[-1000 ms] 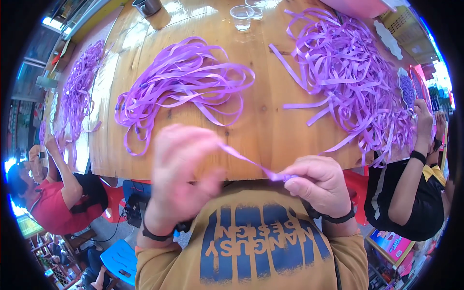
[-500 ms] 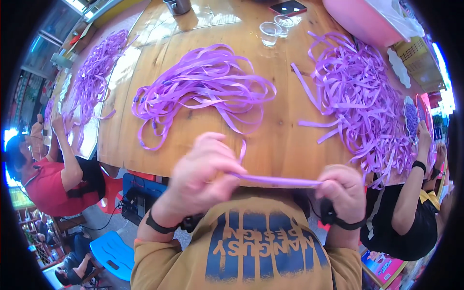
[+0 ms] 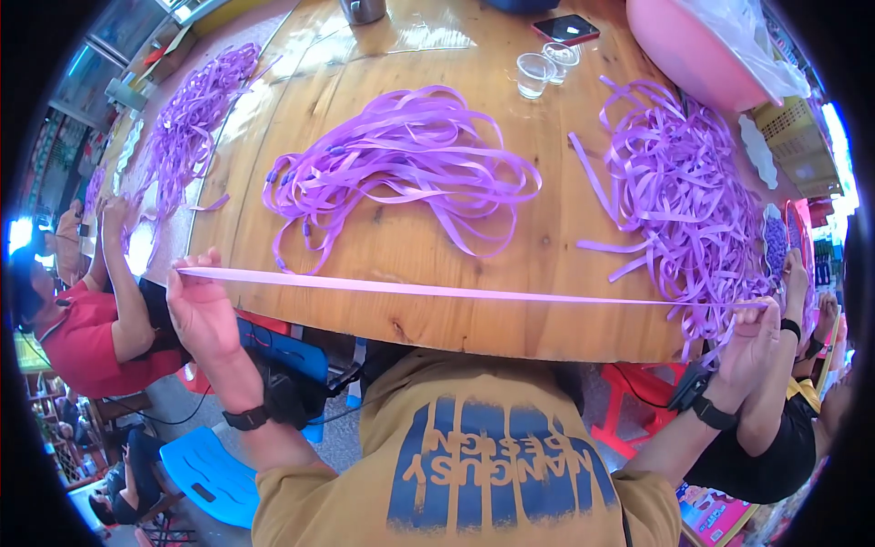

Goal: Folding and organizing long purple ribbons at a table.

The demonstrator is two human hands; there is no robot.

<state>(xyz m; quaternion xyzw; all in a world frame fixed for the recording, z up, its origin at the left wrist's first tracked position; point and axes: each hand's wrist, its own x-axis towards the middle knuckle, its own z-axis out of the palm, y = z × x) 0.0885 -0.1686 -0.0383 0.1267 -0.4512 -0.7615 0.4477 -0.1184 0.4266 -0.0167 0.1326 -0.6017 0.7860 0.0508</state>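
Observation:
A purple ribbon strap (image 3: 447, 291) is stretched taut across the front of the table, between my widely spread arms. Its left end is pinched in the fingers of my left hand (image 3: 202, 308), beyond the table's left front corner. At the other end, my right hand (image 3: 749, 345) grips the strap in front of the right-hand heap. Beyond the strap lies a looped bundle of purple straps (image 3: 401, 164) with small dark fittings. A larger tangled heap of purple straps (image 3: 684, 187) spreads over the table's right side and hangs past its front edge.
On the wooden table (image 3: 392, 319) stand clear plastic cups (image 3: 536, 75), a phone (image 3: 567, 29), a metal mug (image 3: 363, 9) and a pink basin (image 3: 697, 50). Another strap heap (image 3: 196, 118) lies left. People sit close on both sides, a red shirt (image 3: 109, 328) left. A blue stool (image 3: 210, 474) stands behind.
My hands have moved far apart, left hand to the left and right hand to the right. The short length of strap between them is now a long, straight span.

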